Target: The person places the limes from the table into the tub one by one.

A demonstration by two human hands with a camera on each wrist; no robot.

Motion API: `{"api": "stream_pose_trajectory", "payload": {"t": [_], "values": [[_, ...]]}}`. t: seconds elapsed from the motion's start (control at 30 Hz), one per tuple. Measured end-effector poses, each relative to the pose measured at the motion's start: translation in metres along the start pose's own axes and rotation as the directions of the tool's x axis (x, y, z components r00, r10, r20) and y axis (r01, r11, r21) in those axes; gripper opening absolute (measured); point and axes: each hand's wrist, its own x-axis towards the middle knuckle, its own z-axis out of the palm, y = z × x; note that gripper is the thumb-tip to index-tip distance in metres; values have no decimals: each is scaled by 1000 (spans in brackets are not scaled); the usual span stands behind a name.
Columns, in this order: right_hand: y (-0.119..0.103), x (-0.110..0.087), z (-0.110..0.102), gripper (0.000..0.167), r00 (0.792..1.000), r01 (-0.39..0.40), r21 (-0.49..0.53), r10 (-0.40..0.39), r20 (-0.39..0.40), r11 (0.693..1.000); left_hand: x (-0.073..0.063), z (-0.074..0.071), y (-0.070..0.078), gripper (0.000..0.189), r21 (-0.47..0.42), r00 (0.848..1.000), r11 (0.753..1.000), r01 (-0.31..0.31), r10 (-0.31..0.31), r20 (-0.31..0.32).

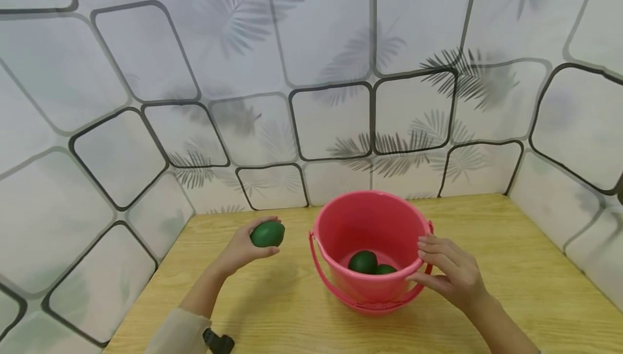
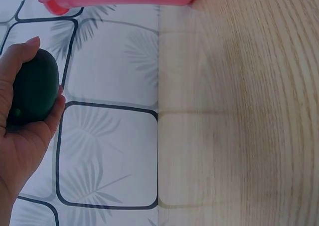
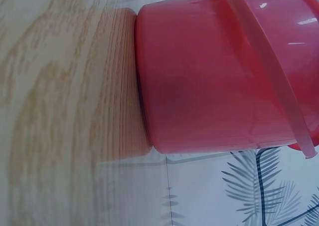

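My left hand [image 1: 246,247] grips a smooth green oval fruit [image 1: 267,234] above the table, to the left of the pink bucket [image 1: 336,270]. In the left wrist view, fingers and thumb of that hand [image 2: 25,146] curl round the dark green fruit [image 2: 37,89]. On the right, my other hand [image 1: 454,273] holds the bucket's rim, thumb in front and fingers at the side. Inside the bucket lie two more green fruits [image 1: 363,262], partly hidden by the front wall. The right wrist view has the bucket's side [image 3: 204,76] upright on the table, with no hand visible.
The bucket's pink handle [image 1: 327,281] hangs down across its front. Beneath everything is a light wood-grain table [image 1: 272,316]. Patterned walls [image 1: 331,121] close off its back and both sides.
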Motion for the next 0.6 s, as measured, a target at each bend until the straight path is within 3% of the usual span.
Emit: {"api": "stream_pose_trajectory", "payload": {"t": [0.6], "values": [[-2, 0, 1, 45, 1000, 3, -4, -3, -7, 1000, -2, -1, 26, 66, -13, 997, 998, -54, 54, 46]]}}
